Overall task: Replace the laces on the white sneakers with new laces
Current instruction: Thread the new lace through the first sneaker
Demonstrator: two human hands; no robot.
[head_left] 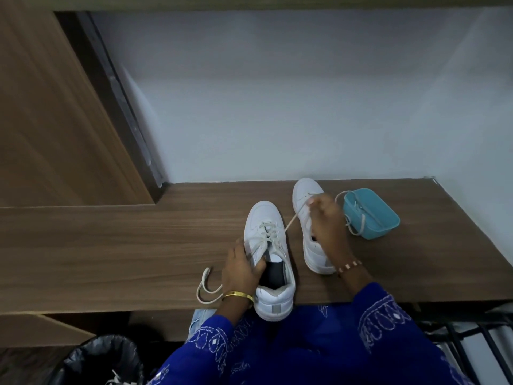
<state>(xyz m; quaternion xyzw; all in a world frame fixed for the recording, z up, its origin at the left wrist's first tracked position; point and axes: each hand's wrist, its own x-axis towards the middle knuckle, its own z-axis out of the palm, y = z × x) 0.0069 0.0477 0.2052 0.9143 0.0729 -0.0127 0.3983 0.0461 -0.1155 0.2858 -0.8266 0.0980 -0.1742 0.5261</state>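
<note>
Two white sneakers stand on a wooden desk (111,245), toes pointing away from me. The left sneaker (270,262) is laced with an off-white lace (268,237). My left hand (241,269) grips its side at the collar. A strand of that lace (291,221) runs taut up to the right, where my right hand (323,218) pinches it above the right sneaker (308,218). The right sneaker is partly hidden under my hand and shows no lace in its eyelets. A loose lace (206,287) lies looped on the desk left of my left wrist.
A teal plastic box (370,213) sits right of the right sneaker, with another lace (352,215) draped over its rim. A bin with a black liner (102,359) stands below the desk's front edge at left. A wooden cabinet side (55,120) rises at left; a wall is behind.
</note>
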